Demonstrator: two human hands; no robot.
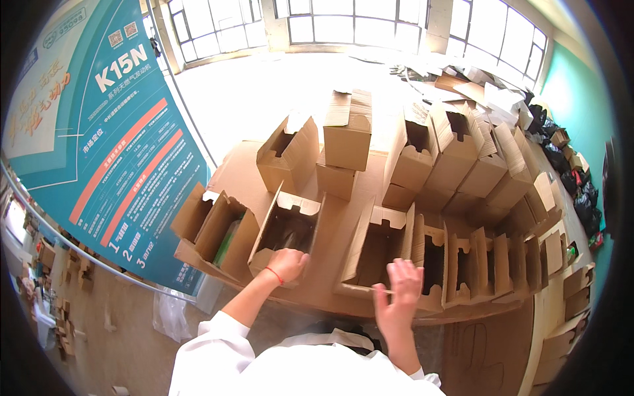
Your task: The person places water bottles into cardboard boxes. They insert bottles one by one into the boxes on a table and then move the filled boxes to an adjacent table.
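My left hand (288, 265), with a red string at its wrist, lies at the near edge of an open cardboard box (263, 242). Its fingers are curled at the rim; their tips are partly hidden. Something clear or shiny shows dimly inside that box. To the right stands another open-topped cardboard box (357, 259) with its flaps raised. At its near right corner is my right hand (399, 290), thumb and fingers apart with nothing between them. Further left, an open box (212, 232) holds something green.
Several open boxes (462, 264) stand in a row on the right, with taller stacked ones (456, 148) behind. Two boxes are stacked (348, 142) at the middle back. A blue banner (112, 145) rises at the left. Black bags (584, 198) lie along the right wall.
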